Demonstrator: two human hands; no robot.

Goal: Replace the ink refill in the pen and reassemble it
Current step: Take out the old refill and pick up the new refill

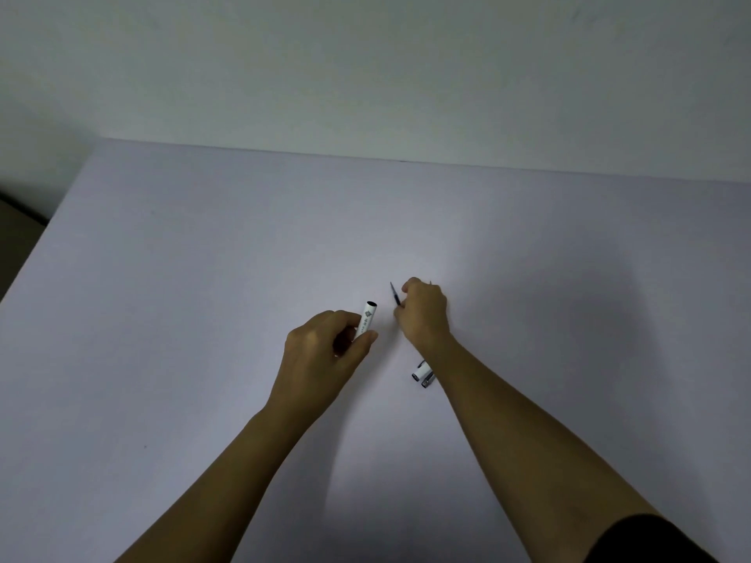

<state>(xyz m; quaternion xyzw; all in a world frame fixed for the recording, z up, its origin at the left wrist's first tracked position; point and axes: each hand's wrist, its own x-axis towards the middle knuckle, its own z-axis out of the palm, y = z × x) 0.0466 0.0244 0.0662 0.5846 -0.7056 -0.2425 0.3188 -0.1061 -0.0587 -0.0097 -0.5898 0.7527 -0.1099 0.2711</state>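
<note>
pale table [203,319], left hand [321,351] fingers around white pen barrel [367,319], right hand [422,314] fingers pinching thin refill [395,296]

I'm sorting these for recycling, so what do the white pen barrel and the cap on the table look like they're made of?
Pen barrel: probably matte white plastic, with dark printing and a dark open end. Cap: apparently white plastic too; the shiny clip beside it may be metal, but it is too small to be sure.

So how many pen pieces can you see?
3. The white barrel is in the left hand, a thin dark refill pokes from the right hand, and a white cap lies under the right wrist. More may be hidden.
</note>
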